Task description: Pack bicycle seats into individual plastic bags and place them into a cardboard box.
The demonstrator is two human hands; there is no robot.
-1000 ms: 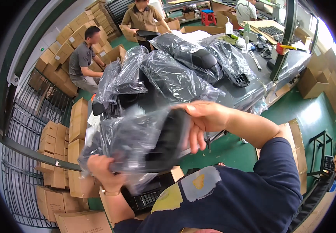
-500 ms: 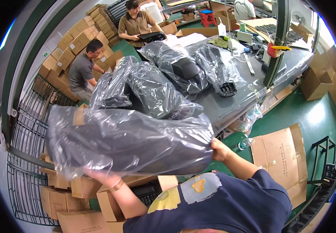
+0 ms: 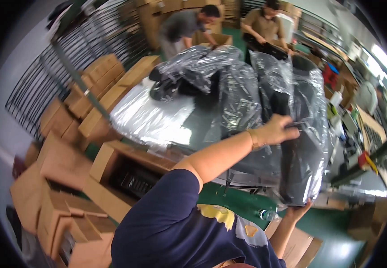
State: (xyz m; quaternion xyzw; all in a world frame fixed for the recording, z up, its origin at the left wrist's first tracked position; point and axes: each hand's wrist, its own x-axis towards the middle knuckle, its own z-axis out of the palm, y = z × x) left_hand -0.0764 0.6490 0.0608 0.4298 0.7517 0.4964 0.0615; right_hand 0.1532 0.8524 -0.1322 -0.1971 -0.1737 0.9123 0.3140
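Observation:
A long black part in a clear plastic bag (image 3: 303,165) stands lengthwise away from me at the table's near right edge. My right hand (image 3: 298,211) grips its near end from below. At the bag's far left side is my left hand (image 3: 276,129), its fingers curled on the plastic and slightly blurred; a bracelet circles that wrist. Just beyond and left of it lie other bagged black parts (image 3: 240,100). Another bagged part (image 3: 189,73) lies farther left on the dark table (image 3: 207,111). What shape the held part has under the plastic is hard to make out.
An open carton (image 3: 101,172) with a black item inside stands at my left, among several other cartons (image 3: 63,169). Two people (image 3: 182,29) work beyond the table. A plastic bottle (image 3: 268,215) and flattened cardboard (image 3: 298,243) lie on the green floor. Tools clutter the right.
My view has turned left. The bagged part has swung from crosswise before me to lengthwise at the table's right. My left hand has moved from beneath it to its far side.

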